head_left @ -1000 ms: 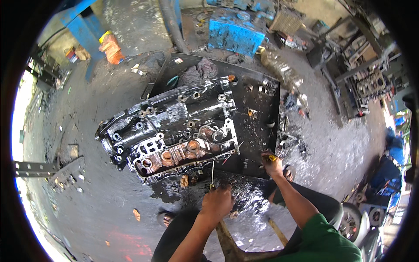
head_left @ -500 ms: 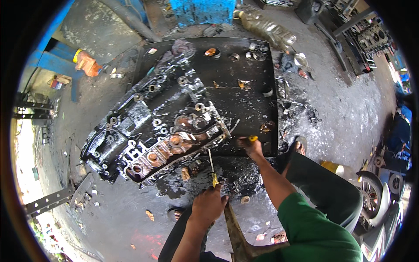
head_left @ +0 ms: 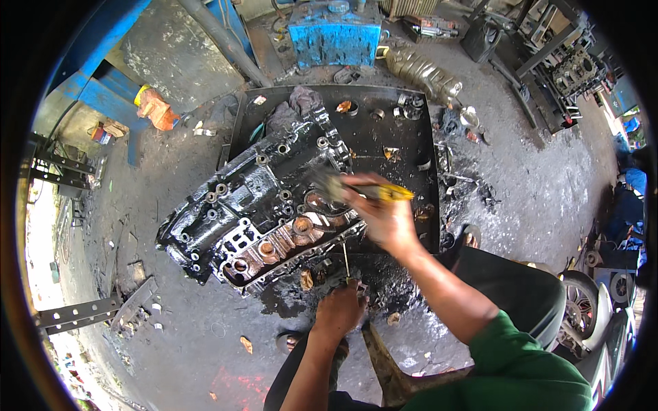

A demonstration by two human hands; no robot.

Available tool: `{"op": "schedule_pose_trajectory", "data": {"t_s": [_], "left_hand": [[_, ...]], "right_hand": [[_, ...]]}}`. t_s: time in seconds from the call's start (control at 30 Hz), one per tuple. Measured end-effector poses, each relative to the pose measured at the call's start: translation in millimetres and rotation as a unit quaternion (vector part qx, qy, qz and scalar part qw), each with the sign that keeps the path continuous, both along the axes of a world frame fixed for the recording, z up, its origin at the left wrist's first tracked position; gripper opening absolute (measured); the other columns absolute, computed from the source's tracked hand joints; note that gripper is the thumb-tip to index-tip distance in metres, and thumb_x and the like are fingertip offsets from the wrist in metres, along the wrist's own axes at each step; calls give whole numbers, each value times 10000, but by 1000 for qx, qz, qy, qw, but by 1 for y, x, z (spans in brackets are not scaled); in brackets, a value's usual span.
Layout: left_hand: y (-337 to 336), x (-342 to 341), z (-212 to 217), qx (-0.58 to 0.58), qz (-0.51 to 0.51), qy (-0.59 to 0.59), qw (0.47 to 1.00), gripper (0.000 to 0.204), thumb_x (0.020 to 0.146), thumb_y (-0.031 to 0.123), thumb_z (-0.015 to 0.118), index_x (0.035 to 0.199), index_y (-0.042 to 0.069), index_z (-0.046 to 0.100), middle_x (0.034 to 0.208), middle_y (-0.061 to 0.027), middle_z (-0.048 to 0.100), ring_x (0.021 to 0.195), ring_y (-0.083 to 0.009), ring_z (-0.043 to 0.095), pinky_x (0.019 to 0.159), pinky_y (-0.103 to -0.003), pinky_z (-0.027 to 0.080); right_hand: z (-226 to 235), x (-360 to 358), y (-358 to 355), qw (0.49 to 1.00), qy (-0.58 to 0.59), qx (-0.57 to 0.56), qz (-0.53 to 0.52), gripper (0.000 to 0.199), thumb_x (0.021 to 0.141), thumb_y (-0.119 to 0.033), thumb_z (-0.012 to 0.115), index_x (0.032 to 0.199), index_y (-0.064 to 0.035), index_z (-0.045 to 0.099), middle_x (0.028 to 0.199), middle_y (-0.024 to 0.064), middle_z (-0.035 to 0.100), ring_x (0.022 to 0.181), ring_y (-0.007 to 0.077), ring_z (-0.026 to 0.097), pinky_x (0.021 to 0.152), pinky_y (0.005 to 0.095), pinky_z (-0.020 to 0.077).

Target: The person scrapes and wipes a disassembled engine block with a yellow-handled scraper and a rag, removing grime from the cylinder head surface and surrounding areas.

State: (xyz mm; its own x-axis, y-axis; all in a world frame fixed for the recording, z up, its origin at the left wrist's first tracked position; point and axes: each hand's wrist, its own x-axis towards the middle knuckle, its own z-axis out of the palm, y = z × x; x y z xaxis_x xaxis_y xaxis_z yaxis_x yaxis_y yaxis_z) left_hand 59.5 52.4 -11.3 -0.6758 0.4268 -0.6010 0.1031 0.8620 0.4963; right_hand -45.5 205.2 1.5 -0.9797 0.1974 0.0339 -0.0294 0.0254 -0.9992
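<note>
A large engine part, black and wet with oil, lies tilted across a shallow black metal tray. Its near side has a rusty brown recess. My right hand is closed round a brush with a yellow handle. The brush's head is smeared by motion over the part's right half. Below the tray's near edge, my left hand grips a screwdriver; its thin shaft points up to the part's near edge, while the fingers cover most of the handle.
Several metal rings and a crumpled rag lie at the tray's far side. Behind stand a blue metal box and a lying plastic bottle. A motorcycle wheel is at right. A wooden piece stands between my legs.
My right hand has moved up and left with the brush, from the tray's right side to over the engine part. The left hand keeps the screwdriver near the same spot. The view has shifted.
</note>
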Motion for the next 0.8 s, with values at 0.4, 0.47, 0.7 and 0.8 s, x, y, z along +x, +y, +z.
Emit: {"op": "schedule_pose_trajectory", "data": {"t_s": [0.4, 0.47, 0.7, 0.8], "left_hand": [[-26, 9, 8, 68, 43, 70, 994, 431, 925, 346, 580, 1249, 64, 545, 1095, -202, 664, 1024, -369, 640, 892, -468, 504], [-28, 7, 15, 62, 43, 58, 995, 462, 929, 352, 566, 1290, 67, 530, 1123, -196, 660, 1064, -353, 632, 910, -457, 505], [-37, 11, 37, 62, 60, 71, 994, 448, 932, 341, 571, 1278, 60, 536, 1115, -195, 658, 1056, -368, 627, 899, -460, 510], [-48, 15, 37, 74, 74, 90, 990, 427, 929, 327, 574, 1257, 56, 544, 1091, -192, 663, 1032, -361, 639, 881, -453, 522]], "right_hand": [[1, -101, -88, 950, 36, 310, -9, 130, 780, -122, 719, 903, -95, 689, 802, 132, 706, 750, 288, 700, 709, 334, 559], [6, -115, -89, 897, 121, 422, 49, 118, 793, -126, 692, 905, -90, 693, 736, 144, 690, 673, 305, 688, 669, 363, 561], [27, -104, -94, 659, 106, 722, 183, 454, 864, -125, 588, 1310, -186, 527, 1106, 154, 600, 1072, 290, 608, 912, 389, 509], [40, -97, -96, 601, 76, 751, 262, 528, 894, -64, 518, 1405, -187, 463, 1287, 158, 533, 1285, 328, 476, 1056, 370, 439]]}}
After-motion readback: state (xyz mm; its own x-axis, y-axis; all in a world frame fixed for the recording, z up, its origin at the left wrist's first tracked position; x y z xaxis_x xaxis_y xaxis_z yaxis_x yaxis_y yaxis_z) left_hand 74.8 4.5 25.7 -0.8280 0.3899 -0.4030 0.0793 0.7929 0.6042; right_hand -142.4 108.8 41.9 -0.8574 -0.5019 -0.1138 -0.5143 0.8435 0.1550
